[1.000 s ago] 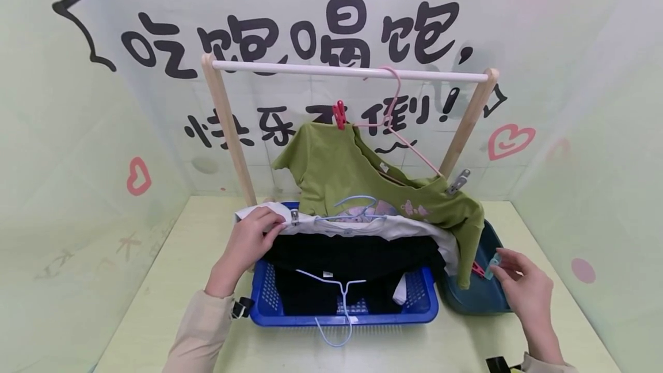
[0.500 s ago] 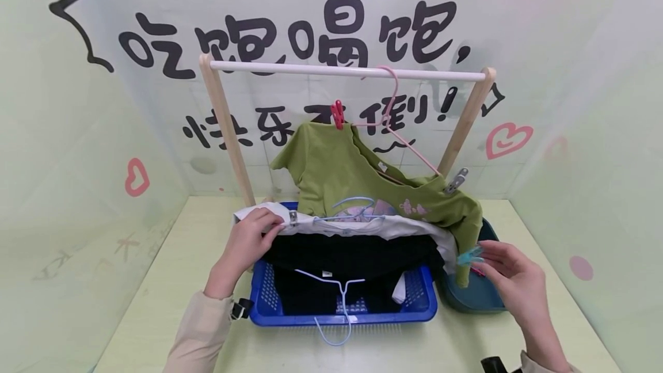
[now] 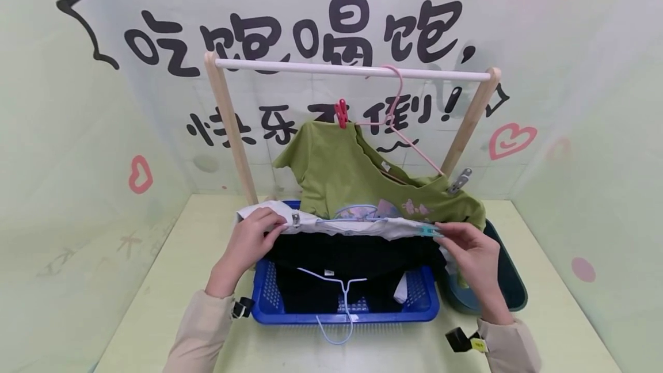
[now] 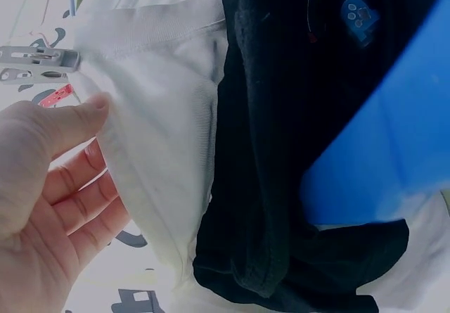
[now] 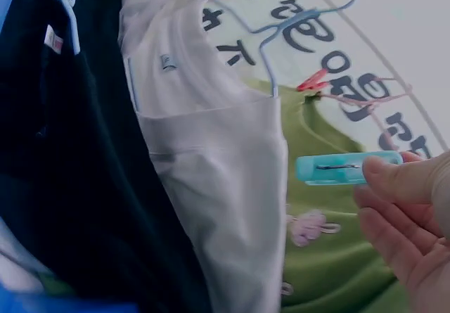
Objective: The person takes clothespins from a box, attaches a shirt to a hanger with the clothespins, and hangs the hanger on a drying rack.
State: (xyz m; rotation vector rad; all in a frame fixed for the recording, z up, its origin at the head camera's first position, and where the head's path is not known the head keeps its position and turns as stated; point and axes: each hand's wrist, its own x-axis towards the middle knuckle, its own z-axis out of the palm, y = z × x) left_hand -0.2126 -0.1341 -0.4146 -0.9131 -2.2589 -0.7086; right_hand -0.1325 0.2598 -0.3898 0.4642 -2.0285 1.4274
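Observation:
A white shirt (image 5: pixel 218 186) lies spread across the basket, with a blue hanger (image 3: pixel 357 208) in its neckline. My left hand (image 3: pixel 251 246) pinches its left shoulder edge between thumb and fingers. Beside that thumb a grey clothespin (image 4: pixel 42 61) is clipped on the shoulder. My right hand (image 3: pixel 475 255) pinches a turquoise clothespin (image 5: pixel 329 169), its tip pointing at the shirt's right shoulder. In the right wrist view, a narrow gap shows between clothespin and white cloth. A black garment (image 3: pixel 336 252) lies in front, with another blue hanger (image 3: pixel 346 298) on it.
Behind, a green shirt (image 3: pixel 336 166) hangs from a pink hanger (image 3: pixel 399 94) on the rack's white rail (image 3: pixel 311 68), with red (image 3: pixel 340 114) and grey (image 3: pixel 460 181) clothespins. Below are a blue basket (image 3: pixel 342 319) and, at the right, a dark teal tub (image 3: pixel 519 302).
My right hand has moved left from over the teal tub to the white shirt's right shoulder, carrying the turquoise clothespin. My left hand has stayed on the shirt.

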